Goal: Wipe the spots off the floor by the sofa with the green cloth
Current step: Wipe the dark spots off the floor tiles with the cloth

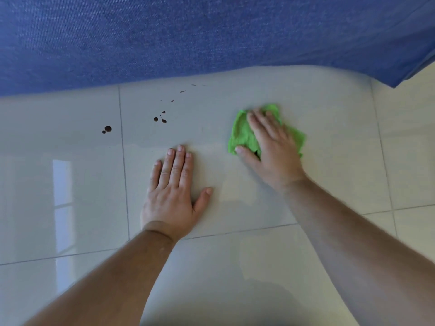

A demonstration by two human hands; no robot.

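- Near edge: two bare forearms come in from the bottom over the pale glossy tiled floor (306, 95); a window reflection shows on the tiles at left.
- Left hand (173, 196): flat on the tile, palm down, fingers straight and close together, thumb out to the right. Grips nothing. Just beyond a grout line.
- Right hand (270, 144): further out and to the right, palm down, pressed flat on the green cloth (242, 135). Fingers extended over the cloth, thumb stretched left along its near-left edge. Pinning it to the floor, not a closed-fist grip.
- Cloth: crumpled, lying on the floor under the right hand, sticking out on the left, far and right sides. Near the sofa's base, apart from the stains.
- Spots (107, 129): dark brown drops on the tile, left of the cloth and beyond the left hand. One pair at far left near a grout line, a cluster (161, 118) in the middle, smaller flecks (182, 91) trailing toward the sofa. Cloth touches none of them.
- Far: blue woven-fabric sofa (188, 36) fills the top of the view, its lower edge meeting the floor just past the flecks.
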